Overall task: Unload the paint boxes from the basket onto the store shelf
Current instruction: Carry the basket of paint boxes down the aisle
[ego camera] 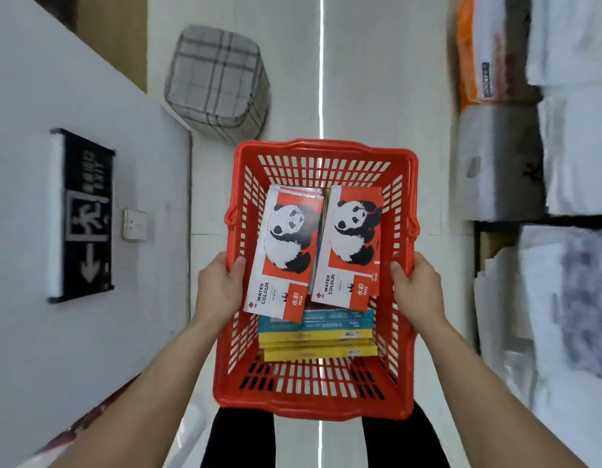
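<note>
I hold a red plastic basket (321, 152) in front of me above the floor. My left hand (218, 285) grips its left rim and my right hand (417, 285) grips its right rim. Inside lie two white-and-red paint boxes with a panda picture, marked WATER COLOUR: one on the left (286, 251), one on the right (351, 244), side by side. Under them, toward me, is a stack of blue and yellow boxes (318, 336), partly hidden by the panda boxes.
A white wall on the left carries a black exit sign (87, 214) and a socket (134, 224). A grey checked stool (218, 82) stands on the floor ahead. Shelves with white wrapped packs (569, 163) line the right side. The white floor aisle runs between them.
</note>
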Motion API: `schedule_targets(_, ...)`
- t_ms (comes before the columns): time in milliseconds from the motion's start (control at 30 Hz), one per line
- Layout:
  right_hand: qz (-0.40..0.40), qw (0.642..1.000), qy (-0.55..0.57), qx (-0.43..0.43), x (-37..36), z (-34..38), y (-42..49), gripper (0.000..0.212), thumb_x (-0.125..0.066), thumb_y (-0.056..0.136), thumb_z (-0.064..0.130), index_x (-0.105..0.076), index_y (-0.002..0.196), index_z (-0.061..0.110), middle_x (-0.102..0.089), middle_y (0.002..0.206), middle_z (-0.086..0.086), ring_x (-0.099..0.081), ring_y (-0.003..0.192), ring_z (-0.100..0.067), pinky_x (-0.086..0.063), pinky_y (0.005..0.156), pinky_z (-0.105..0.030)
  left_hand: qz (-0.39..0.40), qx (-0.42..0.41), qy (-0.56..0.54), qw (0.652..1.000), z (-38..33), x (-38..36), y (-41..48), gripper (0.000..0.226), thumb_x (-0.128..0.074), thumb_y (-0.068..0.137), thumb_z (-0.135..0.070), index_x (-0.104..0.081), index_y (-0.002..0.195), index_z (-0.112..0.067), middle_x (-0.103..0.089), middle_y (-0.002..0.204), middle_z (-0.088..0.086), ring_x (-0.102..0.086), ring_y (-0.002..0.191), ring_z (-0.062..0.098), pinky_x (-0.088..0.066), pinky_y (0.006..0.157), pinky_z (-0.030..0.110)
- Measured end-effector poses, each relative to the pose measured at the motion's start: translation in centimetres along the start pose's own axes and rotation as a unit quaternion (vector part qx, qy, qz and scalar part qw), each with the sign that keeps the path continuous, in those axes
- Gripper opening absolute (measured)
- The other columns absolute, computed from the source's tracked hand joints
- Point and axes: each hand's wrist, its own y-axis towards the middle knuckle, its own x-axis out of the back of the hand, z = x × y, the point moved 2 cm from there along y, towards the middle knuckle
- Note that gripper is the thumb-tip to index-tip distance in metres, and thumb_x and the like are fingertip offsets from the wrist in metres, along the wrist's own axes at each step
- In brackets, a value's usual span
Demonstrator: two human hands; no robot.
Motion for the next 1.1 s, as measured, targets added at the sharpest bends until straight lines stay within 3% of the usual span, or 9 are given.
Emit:
schedule_targets(67, 0.007, 1.000, 0.008, 0.018, 6.0, 4.7, -2.8, 0.025, -0.054, 0.103, 0.025, -0.062, 0.122, 0.012, -0.074, 0.111, -0.009, -0.071, 0.098, -0.029, -0.056, 0.084, -0.043, -0.017, -0.013, 0.008, 1.000, -5.4, 4.7, -4.1, 0.028, -0.052, 0.105, -0.028, -0.068, 0.112, -0.007, -0.077, 0.104, 0.014, -0.067, 0.085, 0.027, -0.045, 0.073, 0.033)
schedule_targets(267, -0.034, 0.992, -0.015, 0.117, 22.3, 17.6, -7.1, 0.026, -0.056, 0.100, 0.022, -0.065, 0.120, 0.008, -0.074, 0.112, -0.015, -0.068, 0.101, -0.036, -0.039, 0.074, -0.028, -0.045, -0.033, -0.038, 0.998, -20.1, 15.7, -13.4, 0.032, -0.050, 0.106, -0.031, -0.067, 0.117, -0.007, -0.077, 0.108, 0.014, -0.074, 0.093, 0.032, -0.058, 0.085, 0.046)
schedule_targets(433, -0.072, 0.982, -0.019, 0.175, 30.3, 27.1, -5.0, 0.030, -0.058, 0.098, 0.019, -0.066, 0.124, 0.005, -0.073, 0.116, -0.019, -0.067, 0.104, -0.038, -0.045, 0.080, -0.030, -0.075, -0.053, -0.075, 0.993, -29.7, 21.2, -13.5, 0.033, -0.053, 0.104, -0.035, -0.070, 0.108, -0.008, -0.078, 0.099, 0.013, -0.074, 0.086, 0.031, -0.059, 0.082, 0.045)
schedule_targets(600, -0.090, 0.976, -0.018, 0.199, 33.0, 36.7, 0.9, 0.027, -0.057, 0.099, 0.017, -0.066, 0.120, 0.004, -0.073, 0.112, -0.016, -0.067, 0.103, -0.037, -0.047, 0.080, -0.031, -0.096, -0.077, -0.119, 0.985, -37.6, 25.0, -7.3, 0.024, -0.053, 0.104, -0.037, -0.065, 0.101, -0.018, -0.077, 0.091, 0.002, -0.074, 0.076, 0.017, -0.052, 0.061, 0.027)
schedule_targets(733, -0.106, 0.973, -0.012, 0.204, 33.2, 44.5, 6.4, 0.027, -0.056, 0.100, 0.020, -0.064, 0.122, 0.007, -0.074, 0.111, -0.013, -0.069, 0.099, -0.033, -0.051, 0.078, -0.035, -0.097, -0.098, -0.119, 0.983, -42.7, 28.4, 0.1, 0.030, -0.051, 0.103, -0.046, -0.064, 0.109, -0.020, -0.078, 0.105, 0.001, -0.076, 0.087, 0.023, -0.061, 0.084, 0.046)
schedule_targets(800, -0.104, 0.976, 0.000, 0.193, 33.3, 48.3, 9.0, 0.027, -0.055, 0.101, 0.023, -0.063, 0.122, 0.008, -0.074, 0.109, -0.010, -0.070, 0.095, -0.030, -0.054, 0.074, -0.036, -0.091, -0.105, -0.124, 0.982, -45.2, 30.4, 3.7, 0.026, -0.050, 0.102, -0.047, -0.064, 0.104, -0.025, -0.078, 0.104, 0.000, -0.076, 0.083, 0.019, -0.062, 0.081, 0.048)
schedule_targets(933, -0.102, 0.976, 0.013, 0.192, 33.6, 55.9, 14.7, 0.027, -0.056, 0.101, 0.027, -0.063, 0.121, 0.009, -0.073, 0.108, -0.006, -0.067, 0.086, -0.018, -0.046, 0.065, -0.026, -0.086, -0.120, -0.146, 0.978, -50.6, 34.5, 10.5, 0.023, -0.052, 0.103, -0.043, -0.062, 0.087, -0.030, -0.077, 0.091, -0.007, -0.075, 0.074, 0.011, -0.061, 0.068, 0.035)
schedule_targets(1033, -0.089, 0.976, 0.012, 0.198, 33.7, 61.6, 19.9, 0.027, -0.056, 0.101, 0.025, -0.064, 0.121, 0.009, -0.072, 0.104, -0.004, -0.068, 0.084, -0.017, -0.044, 0.061, -0.022, -0.089, -0.114, -0.148, 0.978, -54.7, 36.9, 16.4, 0.020, -0.053, 0.104, -0.039, -0.063, 0.091, -0.027, -0.078, 0.092, -0.002, -0.076, 0.077, 0.017, -0.061, 0.071, 0.037)
schedule_targets(1100, -0.073, 0.977, 0.016, 0.198, 33.6, 65.2, 23.9, 0.026, -0.056, 0.101, 0.024, -0.065, 0.121, 0.010, -0.073, 0.102, -0.004, -0.069, 0.082, -0.017, -0.048, 0.064, -0.025, -0.089, -0.108, -0.148, 0.979, -57.3, 38.0, 20.4, 0.020, -0.053, 0.104, -0.039, -0.063, 0.091, -0.027, -0.078, 0.089, -0.004, -0.076, 0.074, 0.014, -0.059, 0.063, 0.032)
